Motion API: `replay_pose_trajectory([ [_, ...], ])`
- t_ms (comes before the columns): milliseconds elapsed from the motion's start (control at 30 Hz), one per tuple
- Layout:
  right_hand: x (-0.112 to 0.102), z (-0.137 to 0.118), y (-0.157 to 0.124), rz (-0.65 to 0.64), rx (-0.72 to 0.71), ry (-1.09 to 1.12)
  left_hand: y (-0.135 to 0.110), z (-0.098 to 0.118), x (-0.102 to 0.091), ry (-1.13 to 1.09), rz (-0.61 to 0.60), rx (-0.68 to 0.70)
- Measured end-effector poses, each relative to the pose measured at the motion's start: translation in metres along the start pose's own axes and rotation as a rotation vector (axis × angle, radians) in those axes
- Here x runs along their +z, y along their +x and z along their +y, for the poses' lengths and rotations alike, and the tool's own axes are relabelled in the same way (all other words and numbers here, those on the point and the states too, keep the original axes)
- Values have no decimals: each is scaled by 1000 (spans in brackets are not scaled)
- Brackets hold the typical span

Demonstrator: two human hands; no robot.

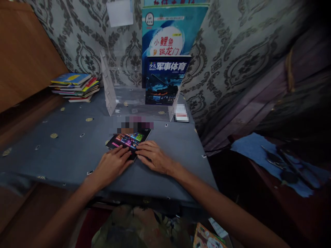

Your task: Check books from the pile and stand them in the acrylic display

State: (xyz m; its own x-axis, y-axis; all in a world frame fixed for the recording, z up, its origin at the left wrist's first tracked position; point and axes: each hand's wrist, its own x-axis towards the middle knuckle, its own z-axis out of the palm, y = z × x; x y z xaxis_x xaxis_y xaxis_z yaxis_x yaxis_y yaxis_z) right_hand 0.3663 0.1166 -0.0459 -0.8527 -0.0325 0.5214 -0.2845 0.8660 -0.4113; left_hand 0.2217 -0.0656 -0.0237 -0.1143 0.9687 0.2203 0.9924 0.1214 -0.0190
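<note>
A thin dark book (128, 140) with small bright pictures on its cover lies tilted on the table; a pixelated patch hides its far part. My left hand (113, 163) rests on the near left edge of the book, fingers stretched out over the cover. On the right edge lies my right hand (154, 156), its fingers extended across the cover and the thumb low beside the near corner. Both hands look flat, and neither is wrapped round the book. Beyond them stands a clear plastic rack (110, 94) holding a dark blue book (164, 84) upright.
Behind the blue book rises a teal book (176, 31). A stack of books (74, 88) sits at the back left of the cloth-covered table (67, 144). A partly pixelated white item (181, 113) is beside the rack. Right of the table, a blue cloth (254, 148) carries dark objects.
</note>
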Motion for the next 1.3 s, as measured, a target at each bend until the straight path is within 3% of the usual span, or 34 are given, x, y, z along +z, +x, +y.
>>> replay_pose_trajectory([
  [300, -1, 0, -2, -61, -39, -58, -1, -2, -1, -9, -14, 5],
  [667, -2, 25, 2, -23, 290, -180, 4, 0, -6, 3, -15, 7],
  [833, 2, 11, 5, -37, 367, -225, 26, -20, -11, -113, -14, -124],
  [967, 6, -1, 11, -89, 413, -304, 54, -48, 0, -79, 47, -221],
  [1133, 8, 14, 24, -109, 495, -350, 85, -65, 23, -41, -17, -262],
  [1300, 9, 28, 36, -125, 591, -374, 94, -65, 35, -12, -7, -256],
])
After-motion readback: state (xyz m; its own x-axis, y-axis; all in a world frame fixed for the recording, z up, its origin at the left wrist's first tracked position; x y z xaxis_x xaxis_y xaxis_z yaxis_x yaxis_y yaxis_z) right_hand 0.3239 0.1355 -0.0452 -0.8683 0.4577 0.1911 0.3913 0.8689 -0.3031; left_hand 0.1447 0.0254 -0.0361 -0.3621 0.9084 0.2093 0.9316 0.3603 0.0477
